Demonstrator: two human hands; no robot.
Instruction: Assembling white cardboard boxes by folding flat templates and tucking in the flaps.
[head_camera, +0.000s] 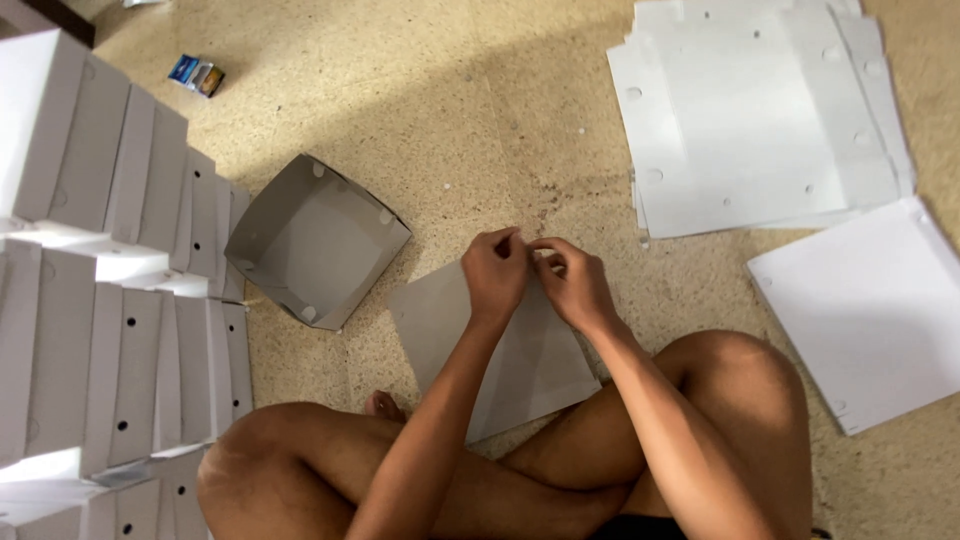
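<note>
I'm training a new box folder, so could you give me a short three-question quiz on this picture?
1. True or false: both hands are at the far edge of the grey cardboard sheet.
2. Where does the folded tray lie? A) on the person's own left of the sheet B) on the stack of flat sheets C) on the person's knee
3. Fill in: the finished boxes stand in rows on the person's own ____ side.

Key: 1 true; 2 A; 3 left.
</note>
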